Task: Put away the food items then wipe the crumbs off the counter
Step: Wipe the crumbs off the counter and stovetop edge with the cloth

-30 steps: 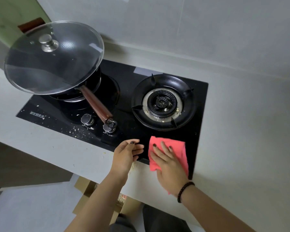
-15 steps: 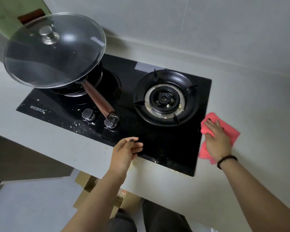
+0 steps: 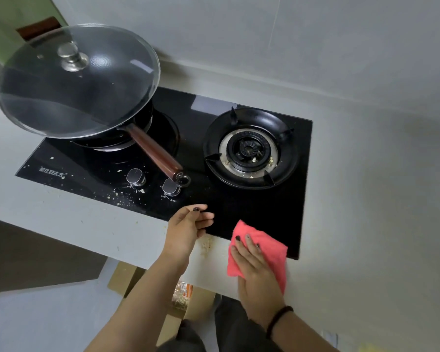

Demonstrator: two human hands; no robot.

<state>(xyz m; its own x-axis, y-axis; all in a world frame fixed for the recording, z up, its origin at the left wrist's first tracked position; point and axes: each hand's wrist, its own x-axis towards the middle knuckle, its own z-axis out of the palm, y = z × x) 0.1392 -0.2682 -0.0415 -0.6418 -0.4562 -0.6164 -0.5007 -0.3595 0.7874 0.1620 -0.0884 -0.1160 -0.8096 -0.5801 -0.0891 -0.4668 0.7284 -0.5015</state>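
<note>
My right hand presses flat on a pink cloth lying across the front edge of the black glass hob and the grey counter. A small heap of crumbs lies on the counter between my hands. My left hand rests cupped at the hob's front edge, fingers loosely curled, holding nothing. More crumbs are scattered on the hob by the two knobs, and some sit in the right burner.
A lidded wok with a brown handle sits on the left burner, the handle reaching toward the knobs. An open cardboard box with packets stands on the floor below the counter edge. The grey wall rises behind.
My right hand swept the pink cloth from the counter right of the hob back left to the hob's front edge. My left hand stayed in place.
</note>
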